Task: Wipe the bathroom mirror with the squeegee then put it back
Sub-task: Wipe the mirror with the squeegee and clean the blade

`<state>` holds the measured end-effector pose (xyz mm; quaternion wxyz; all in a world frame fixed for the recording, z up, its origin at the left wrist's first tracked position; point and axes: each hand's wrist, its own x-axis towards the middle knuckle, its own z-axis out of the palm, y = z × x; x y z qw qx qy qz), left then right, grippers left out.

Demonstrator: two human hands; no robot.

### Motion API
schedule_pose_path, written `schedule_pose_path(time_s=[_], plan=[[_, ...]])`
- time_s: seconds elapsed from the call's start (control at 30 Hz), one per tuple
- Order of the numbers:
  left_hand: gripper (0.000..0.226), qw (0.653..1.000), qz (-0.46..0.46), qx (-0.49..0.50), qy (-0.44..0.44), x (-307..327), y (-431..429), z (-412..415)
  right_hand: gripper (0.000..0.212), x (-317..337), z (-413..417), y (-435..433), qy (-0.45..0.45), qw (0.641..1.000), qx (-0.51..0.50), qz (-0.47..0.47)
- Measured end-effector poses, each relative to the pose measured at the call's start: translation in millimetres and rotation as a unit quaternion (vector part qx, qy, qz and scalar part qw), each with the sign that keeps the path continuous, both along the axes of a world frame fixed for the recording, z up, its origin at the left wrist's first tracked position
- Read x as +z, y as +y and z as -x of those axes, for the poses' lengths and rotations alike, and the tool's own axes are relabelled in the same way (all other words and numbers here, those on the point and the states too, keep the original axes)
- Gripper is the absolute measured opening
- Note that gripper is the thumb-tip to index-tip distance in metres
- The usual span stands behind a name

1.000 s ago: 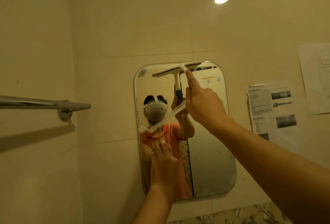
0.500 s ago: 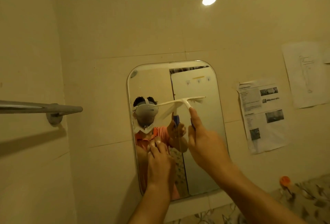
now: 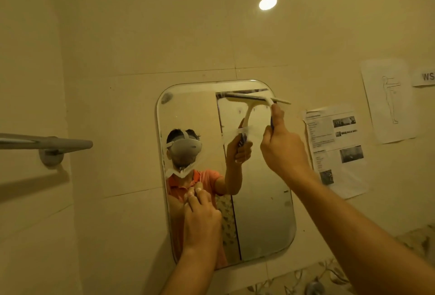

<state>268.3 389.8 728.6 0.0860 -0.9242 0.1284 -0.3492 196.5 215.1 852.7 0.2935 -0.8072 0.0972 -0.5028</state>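
worn: an orange short-sleeved collared shirt | strapped on: a grey headset with white straps | both seen reflected

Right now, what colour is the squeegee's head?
The squeegee is cream-white, clearest in the head view.

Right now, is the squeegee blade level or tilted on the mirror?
Nearly level: the squeegee blade lies across the mirror's top, gripped by the right hand.
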Motion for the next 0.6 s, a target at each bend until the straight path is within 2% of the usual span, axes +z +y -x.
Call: schedule_pose_path(time_s=[0.13,0.33,0.43,0.6], plan=[[0.052,1.0,-0.002,0.0,-0.004,-0.7,-0.5,-2.2,0.065,-53.3,-5.0,19.3,-0.007,1.0,0.011,-0.023],[0.051,1.0,-0.008,0.005,-0.01,1.2,-1.9,1.4,0.071,-107.4,4.8,35.6,0.035,0.999,0.019,-0.018],[0.049,1.0,-0.006,0.002,-0.002,2.0,-1.8,4.5,0.067,-97.5,14.9,26.5,0.037,0.997,0.053,-0.033],[0.048,1.0,-0.008,-0.003,-0.026,1.6,-1.1,8.5,0.056,-18.3,15.6,-13.2,-0.069,0.992,0.062,-0.092]])
